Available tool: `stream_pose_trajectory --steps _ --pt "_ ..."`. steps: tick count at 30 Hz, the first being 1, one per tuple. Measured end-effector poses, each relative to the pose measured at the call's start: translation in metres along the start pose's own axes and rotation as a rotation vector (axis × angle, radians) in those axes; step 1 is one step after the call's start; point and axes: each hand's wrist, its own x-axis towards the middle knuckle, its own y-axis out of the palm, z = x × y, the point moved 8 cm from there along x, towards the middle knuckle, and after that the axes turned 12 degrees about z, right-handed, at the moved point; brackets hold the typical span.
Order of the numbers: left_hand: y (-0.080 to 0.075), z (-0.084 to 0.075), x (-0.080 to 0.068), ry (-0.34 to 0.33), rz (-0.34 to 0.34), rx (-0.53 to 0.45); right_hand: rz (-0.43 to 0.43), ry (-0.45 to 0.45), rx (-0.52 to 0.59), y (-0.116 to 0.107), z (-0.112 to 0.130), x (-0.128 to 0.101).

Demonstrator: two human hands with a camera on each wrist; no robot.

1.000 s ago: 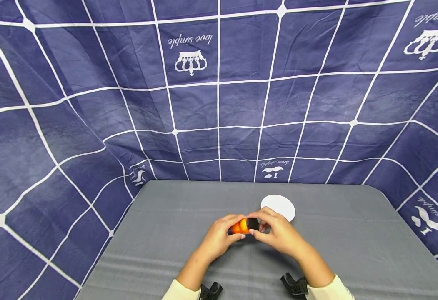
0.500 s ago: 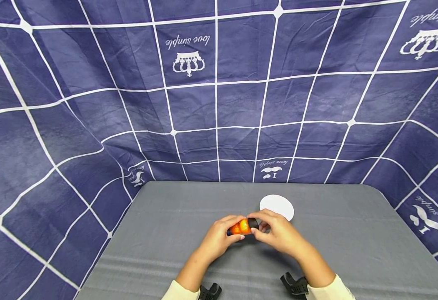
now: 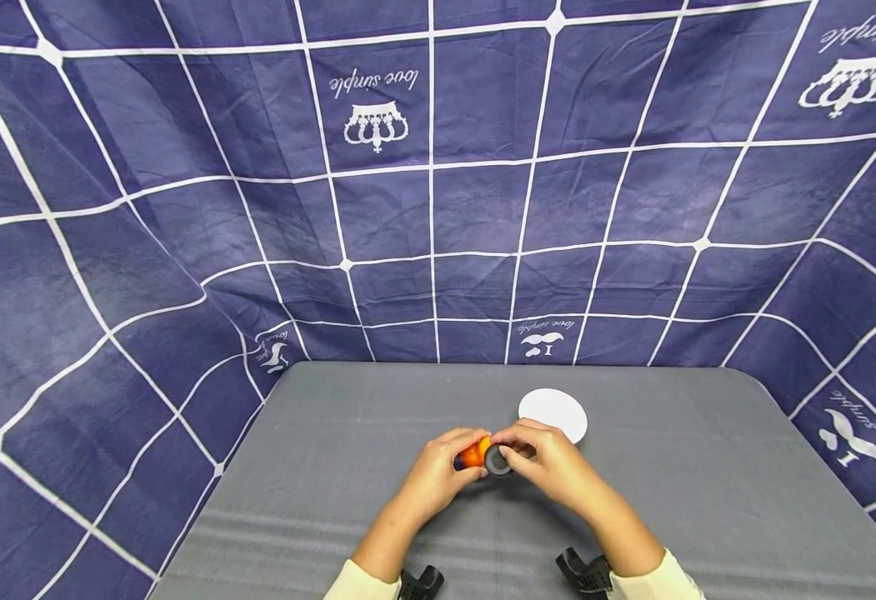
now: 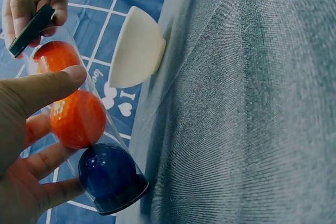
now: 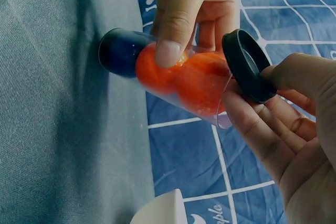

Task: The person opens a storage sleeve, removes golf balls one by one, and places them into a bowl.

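Reads "love simple" upside down on the blue cloth [image 3: 483, 208], beside a white crown [image 3: 376, 123]; shows "simple" by a second crown [image 3: 852, 83] at upper right; repeats "love simple", with "I" and a heart [image 3: 534, 352], by a moustache [image 3: 541, 338] low at the back; bears "simple" and "I" at far right

In front of me, grey cloth-covered table [image 3: 317, 450], far corners rounded, faint wrinkles [image 3: 272, 525] near my left. White bowl [image 3: 555, 412] stands upright on it, toward far edge, right of my middle. Beyond table and along both sides, I see blue cloth [image 3: 475, 208] hanging creased, with white grid lines [image 3: 432, 217], upside-down crowns [image 3: 375, 112], moustaches [image 3: 543, 338], hearts [image 4: 125, 109] and "love simple" lettering [image 3: 373, 81].
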Motion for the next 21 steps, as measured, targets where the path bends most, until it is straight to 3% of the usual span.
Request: stream_pose_trajectory --steps 9,21 --pt "-0.005 0.003 0.0 -0.008 -0.055 -0.049 -0.036 0.019 0.04 -0.003 -0.004 -0.002" --pt "-0.014 0.023 -0.003 -0.093 -0.165 -0.092 -0.086 0.051 0.008 -0.002 -0.015 -0.001"
